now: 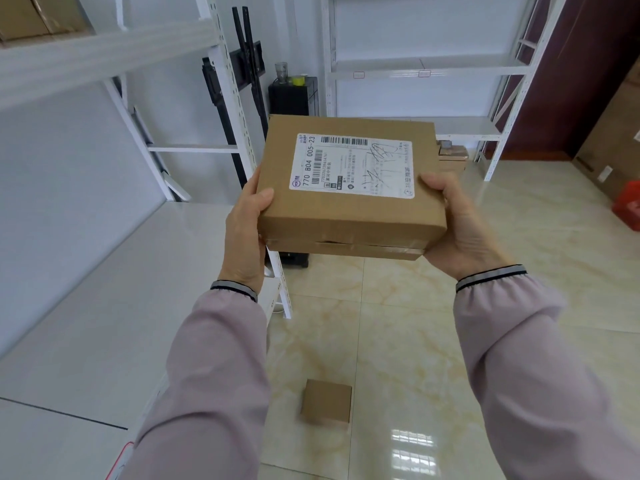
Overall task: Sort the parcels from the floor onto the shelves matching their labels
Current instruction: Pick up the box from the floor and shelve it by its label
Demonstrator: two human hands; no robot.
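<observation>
Marble-tiled floor (408,323) and white shelving (415,67) across the frame's top, my taped cardboard parcel (349,188) held up at centre with its label (351,166) facing me, my left hand (246,230) and right hand (460,230) curled round its sides, small box (326,402) on the floor at lower centre.

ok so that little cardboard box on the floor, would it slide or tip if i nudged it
The small box looks low and squat with a flat base, so it would probably slide rather than tip. The glossy floor tiles likely give little grip, so expect it to skid easily. Its square cardboard faces look stiff, and it seems light for its size.
</observation>
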